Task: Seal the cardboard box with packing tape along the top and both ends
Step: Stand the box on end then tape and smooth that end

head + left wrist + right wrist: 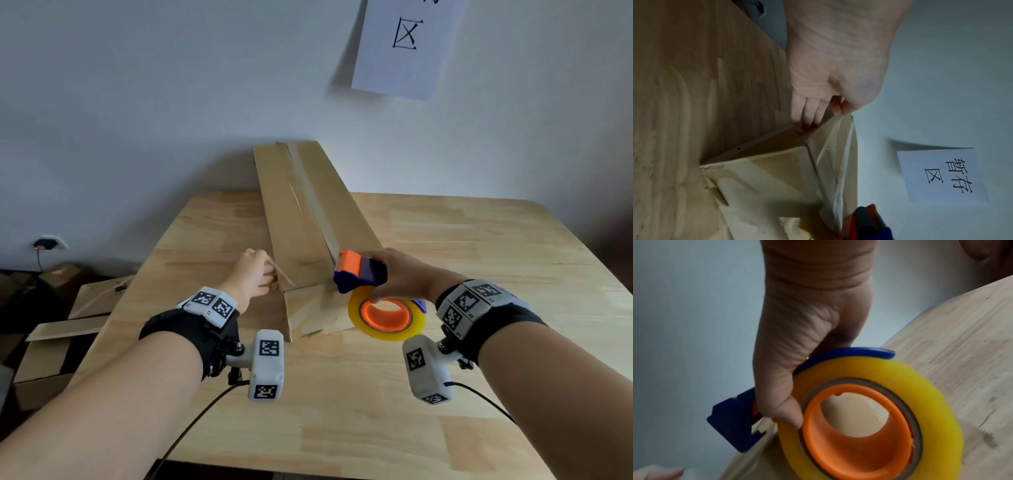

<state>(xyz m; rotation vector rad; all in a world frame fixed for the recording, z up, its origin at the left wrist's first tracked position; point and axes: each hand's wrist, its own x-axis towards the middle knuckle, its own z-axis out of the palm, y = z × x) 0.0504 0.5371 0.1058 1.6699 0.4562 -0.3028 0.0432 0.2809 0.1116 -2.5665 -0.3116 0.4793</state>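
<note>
**One box, one dispenser, two hands at the near end of the seam**

I count one long cardboard box on the wooden table, lying from the far edge toward me, its near end short of the table's middle. One strip of clear tape runs along its top seam. There is one tape dispenser, blue with an orange part, carrying one yellow tape roll on an orange core.

My right hand grips the dispenser from above, fingers wrapped over the blue body; in the right wrist view the thumb curls down the side of the roll to the core's rim. The dispenser's head sits on the box's top at its near end, on the seam, and the roll hangs off the near end above the table.

My left hand is at the box's near left corner. In the left wrist view its thumb and forefinger pinch a loose stretch of clear film at the top edge, while the other fingers lie fairly straight against the box's side.

Beyond the table's left edge I see several flattened cardboard pieces on the floor, too jumbled to count. One paper sheet with writing hangs on the wall above the far edge.
</note>
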